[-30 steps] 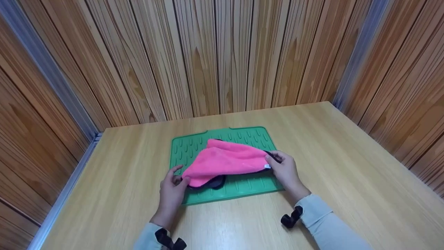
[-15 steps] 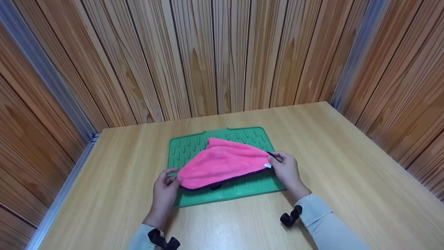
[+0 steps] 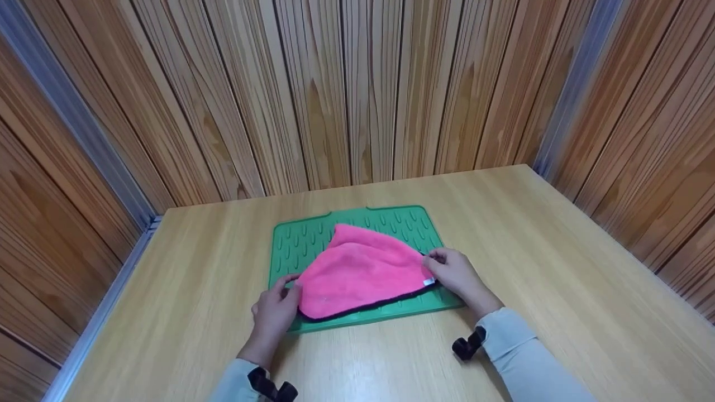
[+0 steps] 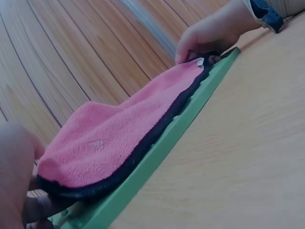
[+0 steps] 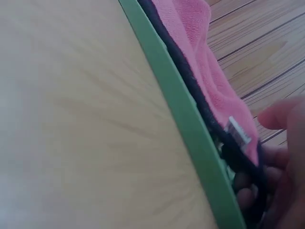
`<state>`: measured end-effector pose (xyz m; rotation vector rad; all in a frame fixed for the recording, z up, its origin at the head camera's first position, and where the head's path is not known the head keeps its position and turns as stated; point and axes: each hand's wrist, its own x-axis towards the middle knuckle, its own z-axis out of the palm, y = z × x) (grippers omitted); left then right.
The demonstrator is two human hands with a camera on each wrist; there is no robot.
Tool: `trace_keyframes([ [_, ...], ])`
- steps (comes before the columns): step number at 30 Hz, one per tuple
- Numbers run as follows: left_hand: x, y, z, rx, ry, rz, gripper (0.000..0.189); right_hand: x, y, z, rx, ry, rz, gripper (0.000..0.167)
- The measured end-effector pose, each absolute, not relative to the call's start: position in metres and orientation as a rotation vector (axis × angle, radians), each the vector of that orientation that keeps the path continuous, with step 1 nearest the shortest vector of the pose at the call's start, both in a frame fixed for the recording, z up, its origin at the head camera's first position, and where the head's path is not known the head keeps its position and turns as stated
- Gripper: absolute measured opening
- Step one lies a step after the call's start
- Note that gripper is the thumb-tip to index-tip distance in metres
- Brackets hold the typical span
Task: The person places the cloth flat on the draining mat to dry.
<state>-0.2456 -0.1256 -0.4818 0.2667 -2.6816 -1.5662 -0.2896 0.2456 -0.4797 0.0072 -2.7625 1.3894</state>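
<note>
A pink cloth (image 3: 363, 273) with a dark edging and a small white tag lies over the green mat (image 3: 299, 240). Its far part comes to a raised fold, and the near edge runs close to the mat's front rim. My left hand (image 3: 275, 307) holds the cloth's left corner, thumb on top and fingers beneath. At the right corner, beside the tag (image 5: 237, 132), my right hand (image 3: 457, 276) grips the dark edging, its fingers under the cloth. In the left wrist view the cloth (image 4: 105, 138) slopes between both hands, its corners slightly lifted off the mat.
The mat rests on a light wooden table (image 3: 357, 363). Wood-panelled walls (image 3: 357, 95) stand behind and at both sides, with metal strips (image 3: 581, 84) at the corners. Dark wrist-worn cameras (image 3: 468, 343) sit at both cuffs.
The cloth was first bunched at the left, then drawn out flatter and lowered toward the mat. My left hand went left, then back right; the right hand has come slightly lower.
</note>
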Motion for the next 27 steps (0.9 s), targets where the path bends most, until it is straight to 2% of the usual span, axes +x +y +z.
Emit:
trace_keyframes([
  [4,-0.253,-0.119,-0.48,0.375,-2.7,-1.558,0.049,-0.299,0.24,-0.474,0.011,-2.781,1.377,0.038],
  [9,-0.263,-0.111,-0.475,0.448,-2.714,-1.518,0.049,-0.313,0.227,-0.473,-0.006,-2.722,1.446,0.037],
  [12,-0.266,-0.107,-0.472,0.481,-2.696,-1.559,0.048,-0.317,0.217,-0.475,-0.029,-2.678,1.486,0.034],
  [21,-0.274,-0.103,-0.474,0.493,-2.452,-1.674,0.031,-0.324,0.207,-0.473,-0.081,-2.549,1.612,0.017],
  [27,-0.272,-0.115,-0.477,0.495,-2.338,-1.661,0.027,-0.324,0.215,-0.473,-0.129,-2.474,1.659,0.016],
])
